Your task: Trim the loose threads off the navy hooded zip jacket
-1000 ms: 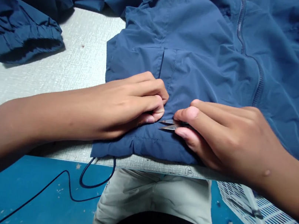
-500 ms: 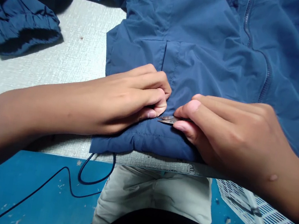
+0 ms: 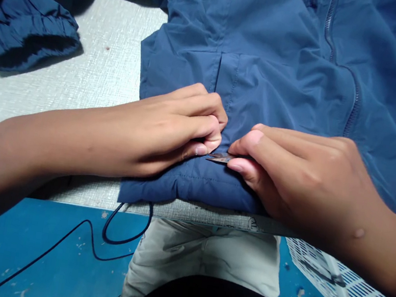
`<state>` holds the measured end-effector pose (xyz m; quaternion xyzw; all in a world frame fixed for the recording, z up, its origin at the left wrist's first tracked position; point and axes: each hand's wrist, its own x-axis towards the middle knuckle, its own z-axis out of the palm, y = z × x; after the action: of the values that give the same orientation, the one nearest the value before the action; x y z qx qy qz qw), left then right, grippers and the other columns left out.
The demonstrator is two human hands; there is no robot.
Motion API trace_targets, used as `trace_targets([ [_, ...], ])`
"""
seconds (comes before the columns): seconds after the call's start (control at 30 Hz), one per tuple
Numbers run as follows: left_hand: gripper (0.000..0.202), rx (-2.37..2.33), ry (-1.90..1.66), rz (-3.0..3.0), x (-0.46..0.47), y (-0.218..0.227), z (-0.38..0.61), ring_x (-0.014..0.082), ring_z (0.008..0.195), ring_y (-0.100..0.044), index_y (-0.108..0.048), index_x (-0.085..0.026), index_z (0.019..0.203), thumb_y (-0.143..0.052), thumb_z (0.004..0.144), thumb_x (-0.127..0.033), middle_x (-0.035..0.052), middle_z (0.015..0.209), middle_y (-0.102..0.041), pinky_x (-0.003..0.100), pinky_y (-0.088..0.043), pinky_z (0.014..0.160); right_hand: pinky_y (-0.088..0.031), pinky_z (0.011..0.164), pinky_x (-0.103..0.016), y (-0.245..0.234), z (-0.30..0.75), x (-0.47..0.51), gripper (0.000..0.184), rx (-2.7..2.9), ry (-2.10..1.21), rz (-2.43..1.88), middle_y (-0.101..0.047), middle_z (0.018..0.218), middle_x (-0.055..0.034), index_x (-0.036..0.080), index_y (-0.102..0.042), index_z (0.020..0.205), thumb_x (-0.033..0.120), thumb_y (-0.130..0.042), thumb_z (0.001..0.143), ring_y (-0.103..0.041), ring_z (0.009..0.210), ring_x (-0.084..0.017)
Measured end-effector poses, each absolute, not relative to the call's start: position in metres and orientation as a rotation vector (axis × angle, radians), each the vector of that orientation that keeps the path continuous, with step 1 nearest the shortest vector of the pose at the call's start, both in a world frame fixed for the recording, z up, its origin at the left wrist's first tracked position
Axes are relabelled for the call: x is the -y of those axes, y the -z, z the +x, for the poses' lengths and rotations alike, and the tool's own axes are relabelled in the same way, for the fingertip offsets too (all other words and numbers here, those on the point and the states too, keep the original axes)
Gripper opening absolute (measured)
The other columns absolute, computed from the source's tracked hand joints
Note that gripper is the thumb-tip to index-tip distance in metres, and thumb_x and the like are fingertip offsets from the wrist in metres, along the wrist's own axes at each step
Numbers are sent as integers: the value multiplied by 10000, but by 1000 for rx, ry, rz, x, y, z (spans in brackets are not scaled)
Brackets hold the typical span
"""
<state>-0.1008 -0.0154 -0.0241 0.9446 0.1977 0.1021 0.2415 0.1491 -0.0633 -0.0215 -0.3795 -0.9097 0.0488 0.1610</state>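
A blue nylon zip jacket (image 3: 259,38) lies spread on the table, its hem towards me. My left hand (image 3: 186,124) pinches a fold of the jacket's fabric near the hem, just below a vertical pocket seam. My right hand (image 3: 291,175) grips small metal thread snips (image 3: 219,158) between thumb and finger. Their pointed blades reach left, touching or nearly touching the fabric next to my left fingertips. The snips' handle is hidden in my right hand.
A gathered jacket sleeve cuff (image 3: 24,38) lies on the pale textured table (image 3: 108,51) at the left. Below the table edge are a blue surface (image 3: 39,239), a dark cord (image 3: 95,237), my beige trousers (image 3: 204,254) and a white slotted plastic crate (image 3: 354,296).
The view has tilted slightly, shifting the jacket and table upward. The snips' blades have drawn closer together and show less beyond my right fingers, and my right hand sits slightly further left.
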Motion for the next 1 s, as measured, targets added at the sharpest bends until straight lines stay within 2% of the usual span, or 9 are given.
trace_targets([
  [0.27, 146, -541, -307, 2535, 15, 26, -102, 265, 1058, -563, -620, -213, 1012, -482, 1053, -191, 86, 1146, -594, 479, -509, 978, -336, 540, -304, 20, 146, 65, 374, 2644, -18, -1094, -750, 815, -14, 205, -703, 902, 385, -438, 1096, -655, 664, -158],
  [0.5, 170, -538, -262, 2607, 15, 24, -101, 260, 1085, -560, -616, -203, 1023, -452, 1068, -192, 87, 1128, -581, 481, -544, 955, -336, 537, -296, 20, 146, 68, 368, 2660, 21, -1099, -741, 805, -22, 191, -696, 900, 355, -434, 1100, -652, 662, -152],
  [0.7, 150, -582, -306, 2462, 16, 24, -100, 272, 1098, -578, -635, -215, 969, -509, 1049, -197, 80, 1098, -610, 499, -505, 1027, -333, 524, -308, 21, 144, 69, 398, 2623, -8, -1120, -742, 795, -19, 208, -689, 869, 391, -423, 1101, -635, 639, -153],
  [0.83, 137, -577, -294, 2502, 16, 23, -100, 280, 1075, -580, -625, -230, 984, -508, 1044, -192, 85, 1118, -609, 466, -511, 963, -331, 520, -320, 22, 143, 69, 411, 2616, -6, -1132, -749, 797, -17, 217, -696, 872, 404, -416, 1107, -637, 646, -158],
  [1.0, 172, -545, -242, 2597, 16, 22, -101, 265, 1041, -539, -598, -184, 1028, -432, 1071, -183, 117, 1153, -580, 442, -498, 903, -335, 519, -324, 23, 144, 70, 393, 2607, 25, -1114, -745, 800, -13, 208, -699, 885, 395, -433, 1106, -638, 650, -157],
])
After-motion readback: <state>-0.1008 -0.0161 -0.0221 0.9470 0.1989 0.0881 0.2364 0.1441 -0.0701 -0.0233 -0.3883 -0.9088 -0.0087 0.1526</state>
